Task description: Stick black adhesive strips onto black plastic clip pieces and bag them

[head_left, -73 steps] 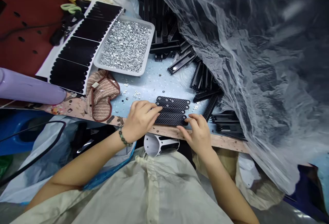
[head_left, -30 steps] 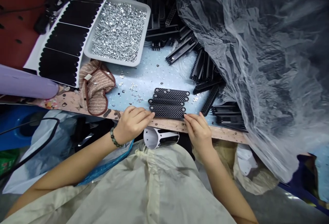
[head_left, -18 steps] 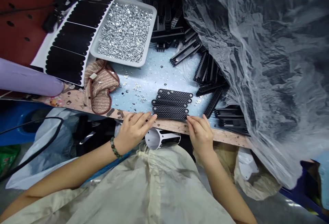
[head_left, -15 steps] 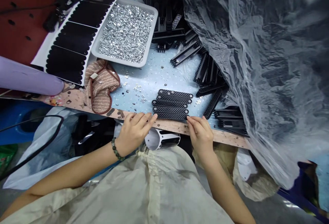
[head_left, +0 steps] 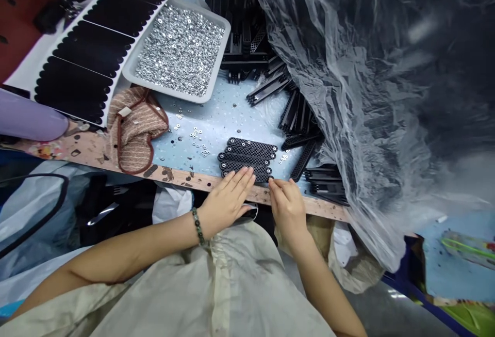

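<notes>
Several black perforated strips (head_left: 251,147) lie side by side on the blue tabletop at its front edge, with small metal washers at their ends. My left hand (head_left: 228,197) lies palm down, fingers stretched out, its fingertips on the nearest strip. At that strip's right end, my right hand (head_left: 286,203) has its fingers bent together; whatever may be between them is too small to make out. Loose washers (head_left: 195,132) are scattered left of the strips, and a few more (head_left: 284,156) lie to their right.
A grey tray (head_left: 214,76) full of washers stands behind, beside a sheet of black labels (head_left: 87,45). A brown cloth (head_left: 133,141) lies at the left edge. Black parts (head_left: 297,115) are heaped at the right, partly under clear plastic (head_left: 367,94).
My left hand has moved right from the strips' left end onto the nearest strip, its fingers now flat. My right hand stays at the right end. The view has shifted slightly.
</notes>
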Demonstrator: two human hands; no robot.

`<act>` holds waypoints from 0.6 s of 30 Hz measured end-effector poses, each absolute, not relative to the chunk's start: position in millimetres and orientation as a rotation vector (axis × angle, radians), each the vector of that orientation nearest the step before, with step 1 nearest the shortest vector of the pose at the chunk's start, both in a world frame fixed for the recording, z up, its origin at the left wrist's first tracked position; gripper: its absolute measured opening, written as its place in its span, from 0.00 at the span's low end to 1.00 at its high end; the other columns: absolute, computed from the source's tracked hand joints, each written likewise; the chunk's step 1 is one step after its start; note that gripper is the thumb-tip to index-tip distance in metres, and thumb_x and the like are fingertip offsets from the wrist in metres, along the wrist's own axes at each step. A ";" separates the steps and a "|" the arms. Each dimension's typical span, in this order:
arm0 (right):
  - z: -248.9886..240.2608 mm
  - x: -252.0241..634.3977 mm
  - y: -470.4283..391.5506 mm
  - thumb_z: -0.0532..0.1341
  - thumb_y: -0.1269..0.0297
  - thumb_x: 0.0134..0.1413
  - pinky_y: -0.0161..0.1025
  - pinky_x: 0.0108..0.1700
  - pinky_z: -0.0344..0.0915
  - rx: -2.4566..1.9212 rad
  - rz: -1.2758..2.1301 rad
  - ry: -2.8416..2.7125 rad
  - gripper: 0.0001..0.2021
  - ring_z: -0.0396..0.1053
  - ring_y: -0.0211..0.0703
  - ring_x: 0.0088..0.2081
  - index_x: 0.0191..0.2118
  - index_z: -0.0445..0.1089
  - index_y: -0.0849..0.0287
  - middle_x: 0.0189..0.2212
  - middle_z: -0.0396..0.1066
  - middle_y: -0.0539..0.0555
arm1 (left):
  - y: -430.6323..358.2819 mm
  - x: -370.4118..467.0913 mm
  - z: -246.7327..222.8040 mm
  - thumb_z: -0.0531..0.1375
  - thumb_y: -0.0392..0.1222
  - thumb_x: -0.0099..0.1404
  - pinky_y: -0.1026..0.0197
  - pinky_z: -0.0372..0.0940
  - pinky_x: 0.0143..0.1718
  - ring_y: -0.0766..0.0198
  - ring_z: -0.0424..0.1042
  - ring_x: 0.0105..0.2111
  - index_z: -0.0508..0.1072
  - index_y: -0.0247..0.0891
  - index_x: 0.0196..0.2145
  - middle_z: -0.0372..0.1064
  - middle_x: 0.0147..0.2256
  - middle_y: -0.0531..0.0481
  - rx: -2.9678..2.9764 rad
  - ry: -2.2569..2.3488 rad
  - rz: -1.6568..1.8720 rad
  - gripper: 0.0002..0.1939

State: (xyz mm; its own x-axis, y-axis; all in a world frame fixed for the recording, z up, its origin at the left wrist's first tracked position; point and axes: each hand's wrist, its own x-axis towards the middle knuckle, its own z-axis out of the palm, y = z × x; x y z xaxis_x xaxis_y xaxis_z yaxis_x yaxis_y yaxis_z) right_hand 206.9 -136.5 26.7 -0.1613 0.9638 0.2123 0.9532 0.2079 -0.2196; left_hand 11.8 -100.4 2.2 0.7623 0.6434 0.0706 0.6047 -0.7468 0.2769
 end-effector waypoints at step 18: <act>32.4 236.7 -124.2 0.53 0.71 0.63 0.56 0.58 0.57 -1.667 0.280 -2.268 0.13 0.70 0.41 0.41 0.47 0.71 0.53 0.39 0.73 0.54 | -99.5 8.4 -2.5 0.48 0.50 0.70 0.52 0.46 0.65 0.53 0.41 0.67 0.49 0.26 0.65 0.38 0.67 0.39 2.760 0.958 0.206 0.33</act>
State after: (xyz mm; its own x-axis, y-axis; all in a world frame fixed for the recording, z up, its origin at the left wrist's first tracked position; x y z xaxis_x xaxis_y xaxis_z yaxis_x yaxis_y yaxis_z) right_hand 236.7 -124.2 32.4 -0.2737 0.9525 0.1334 0.8914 0.3033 -0.3366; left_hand 8.4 -99.5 -2.5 0.7785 0.6245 0.0622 0.5948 -0.7658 0.2444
